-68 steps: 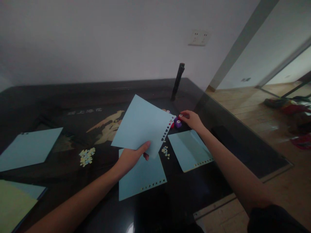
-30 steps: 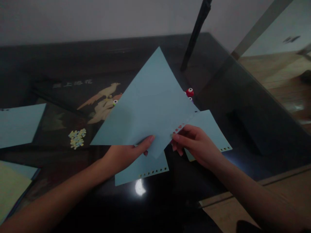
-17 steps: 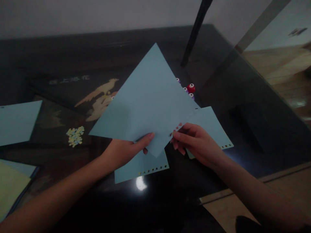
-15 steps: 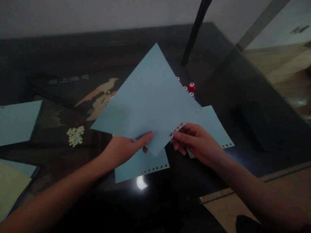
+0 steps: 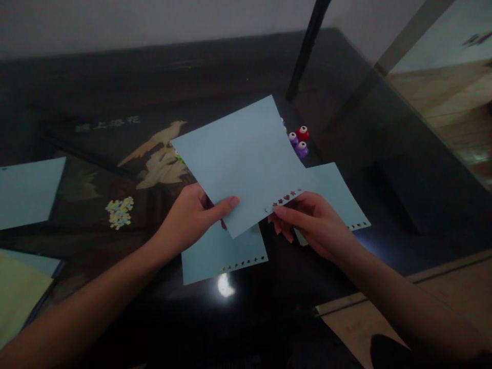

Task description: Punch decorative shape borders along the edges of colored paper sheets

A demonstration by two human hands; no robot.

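A light blue sheet of paper is held up tilted above the dark table. My left hand grips its lower left edge, thumb on top and fingers underneath. Small shapes, among them a heart and stars, are cut through along its lower right edge. At that edge my right hand is closed in a pinch, thumb by the cut-outs. A small pale bit shows beside the thumb tip. Under the raised sheet lie another blue sheet and, to the right, a third, both with punched edges.
Purple and red craft punches stand behind the held sheet. To the left is a pile of small paper cut-outs, with more blue paper and yellow paper beyond. A black pole rises at the back.
The held sheet has turned and tipped, its top corner now lower and farther right. More of its cut-out row shows. My left hand has shifted slightly up; the right hand has barely moved.
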